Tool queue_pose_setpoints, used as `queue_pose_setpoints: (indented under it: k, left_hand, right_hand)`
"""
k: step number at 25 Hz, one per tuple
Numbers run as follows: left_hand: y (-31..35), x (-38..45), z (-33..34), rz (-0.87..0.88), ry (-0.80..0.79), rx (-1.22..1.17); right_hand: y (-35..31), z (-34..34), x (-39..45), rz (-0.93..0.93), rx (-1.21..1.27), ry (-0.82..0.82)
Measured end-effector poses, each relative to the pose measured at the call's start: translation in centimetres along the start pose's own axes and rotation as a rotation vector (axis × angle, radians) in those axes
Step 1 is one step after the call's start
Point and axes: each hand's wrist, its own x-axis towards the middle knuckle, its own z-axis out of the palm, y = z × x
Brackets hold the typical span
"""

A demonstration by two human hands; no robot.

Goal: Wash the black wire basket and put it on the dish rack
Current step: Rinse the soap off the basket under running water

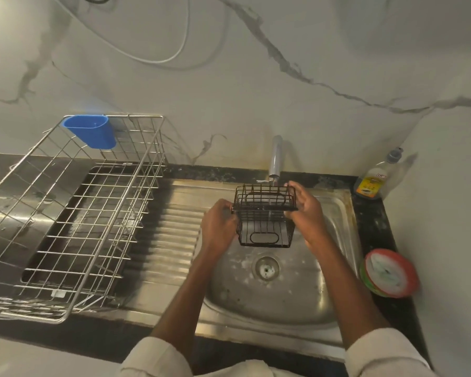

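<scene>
Black wire basket (pixel 264 216) gripped by both hands (pixel 220 227) under the tap (pixel 275 159), dish rack (pixel 74 213) left, bottle (pixel 375 176) right.

A dark stone bench (pixel 375 221) runs along the marble wall, with a steel sink (pixel 335 300) set into it. The sink's ribbed drainboard (pixel 172 235) lies left of the bowl. A wire dish rack (pixel 74 213) stands on the bench at the left, over a dark tray. At the far right corner stands a soap bottle (pixel 375 178); nearer on the right sits a round tub (pixel 389 273).
</scene>
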Motion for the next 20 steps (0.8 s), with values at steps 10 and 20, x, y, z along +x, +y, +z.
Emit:
queue_pose_setpoints:
  k: [10, 20]
  left_hand:
    - [3.7, 4.0, 4.9, 0.08, -0.279, -0.008]
    - [6.1, 5.6, 7.4, 0.092, -0.473, -0.068]
  right_hand:
    - [-0.1, -4.6, -4.8, -0.078, -0.395, 0.181]
    - [-1.4, -1.9, -5.6, 0.017, -0.585, 0.378]
